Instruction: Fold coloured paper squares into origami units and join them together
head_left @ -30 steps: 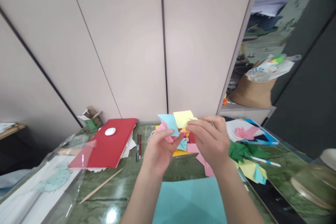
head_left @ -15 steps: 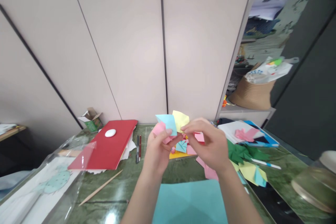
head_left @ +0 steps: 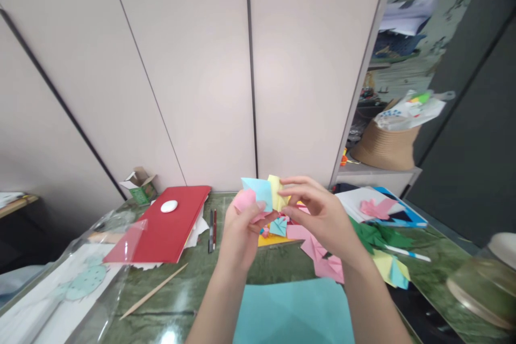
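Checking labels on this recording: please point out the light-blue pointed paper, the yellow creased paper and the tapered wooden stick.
Light-blue pointed paper (head_left: 263,193), head view: middle of its flat face.
Yellow creased paper (head_left: 274,188), head view: its visible face.
Tapered wooden stick (head_left: 154,291), head view: mid-shaft.

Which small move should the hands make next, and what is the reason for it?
Probably the right hand should press the yellow paper flatter along its fold: that paper looks bent, with the fingers at its edge, while the left hand holds the blue paper and pink paper beside it.
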A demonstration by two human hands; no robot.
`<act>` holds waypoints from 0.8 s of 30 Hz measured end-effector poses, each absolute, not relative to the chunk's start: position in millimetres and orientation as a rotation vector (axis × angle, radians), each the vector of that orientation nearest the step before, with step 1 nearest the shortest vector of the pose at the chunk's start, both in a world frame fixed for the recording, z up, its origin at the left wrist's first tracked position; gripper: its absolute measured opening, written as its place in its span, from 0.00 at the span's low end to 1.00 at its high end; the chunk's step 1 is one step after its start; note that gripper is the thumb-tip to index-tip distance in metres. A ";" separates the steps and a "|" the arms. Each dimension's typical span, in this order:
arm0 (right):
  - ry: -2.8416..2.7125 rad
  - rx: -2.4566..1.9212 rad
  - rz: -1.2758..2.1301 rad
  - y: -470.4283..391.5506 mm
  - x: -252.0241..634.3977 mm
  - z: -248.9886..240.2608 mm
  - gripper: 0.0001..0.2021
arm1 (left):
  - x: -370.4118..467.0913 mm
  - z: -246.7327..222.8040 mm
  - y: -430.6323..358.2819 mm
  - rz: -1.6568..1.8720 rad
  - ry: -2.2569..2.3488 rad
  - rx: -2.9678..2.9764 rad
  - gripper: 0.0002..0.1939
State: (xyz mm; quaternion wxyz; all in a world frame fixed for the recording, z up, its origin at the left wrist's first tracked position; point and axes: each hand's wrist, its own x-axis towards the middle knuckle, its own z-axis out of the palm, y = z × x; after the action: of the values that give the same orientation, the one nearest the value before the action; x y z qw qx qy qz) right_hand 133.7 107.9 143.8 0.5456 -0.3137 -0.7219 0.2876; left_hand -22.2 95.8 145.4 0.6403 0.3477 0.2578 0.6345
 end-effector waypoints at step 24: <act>-2.071 -0.837 0.679 97.1 153.9 160.3 0.06 | -26.1 146.1 92.7 1.400 0.922 1.204 0.08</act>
State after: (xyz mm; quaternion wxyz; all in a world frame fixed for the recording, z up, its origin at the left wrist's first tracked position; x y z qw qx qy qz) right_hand 153.9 97.1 160.3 0.3923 -0.3297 -0.8159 0.2676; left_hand -26.1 92.7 146.1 0.5132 0.5006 0.3832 0.5824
